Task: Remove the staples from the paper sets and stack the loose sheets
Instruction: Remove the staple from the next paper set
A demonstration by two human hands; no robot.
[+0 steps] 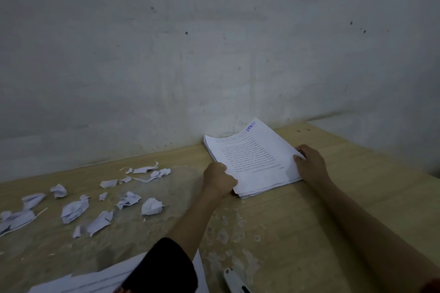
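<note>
Torn scraps [75, 208] lie leftmost on the table [345, 200]; the left hand [219, 179] curls round the near-left corner of the stack [252, 157], which sits against the wall [214, 54], and the right hand [310, 165] pinches its right edge, thumb on top. To square it well, I'd squeeze both sides inward evenly, not creasing corners. A purple stamp [251, 127] on top reads "LUNAS"; the print is illegible.

Two stacks [257, 157] [90, 282] — two hands [219, 179] [309, 164].
</note>
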